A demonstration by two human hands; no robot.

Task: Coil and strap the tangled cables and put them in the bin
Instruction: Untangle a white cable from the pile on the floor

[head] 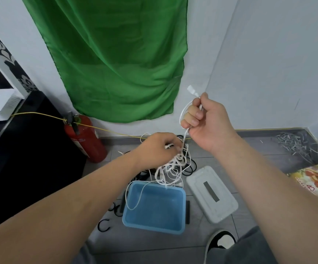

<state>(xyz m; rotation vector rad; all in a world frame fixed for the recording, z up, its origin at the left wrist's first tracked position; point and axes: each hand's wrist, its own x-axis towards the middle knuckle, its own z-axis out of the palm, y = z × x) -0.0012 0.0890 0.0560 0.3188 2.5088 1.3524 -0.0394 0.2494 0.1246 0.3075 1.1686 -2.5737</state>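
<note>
Over a grey tiled floor (144, 243), both hands are raised above the blue bin (150, 229). Right hand (207, 119): fingers curled into a fist round a white cable (182, 113), which loops out beside the knuckles, while its plug end (192, 90) projects above the fist. Left hand (158, 147): lower and further left, with fingers and thumb pinching the top of a tangle of white cables (171, 168), into which the held cable runs down. The tangle hangs from the left hand, and its lower strands reach the far rim of the bin. One thin loop (138, 200) droops inside the bin. Black cables (189, 169) lie on the floor behind the tangle, just beyond the bin. Black loops (104, 224) lie on the floor to the left of the bin. White lid (211, 193): slotted on top, lying just right of the bin and not touching it. Background: red fire extinguisher (85, 141) standing against the wall, green cloth (116, 63) hanging on the wall to its right, and a yellow wire (40, 115) stretched along the wall. A shoe (221, 242) shows at lower right.
</note>
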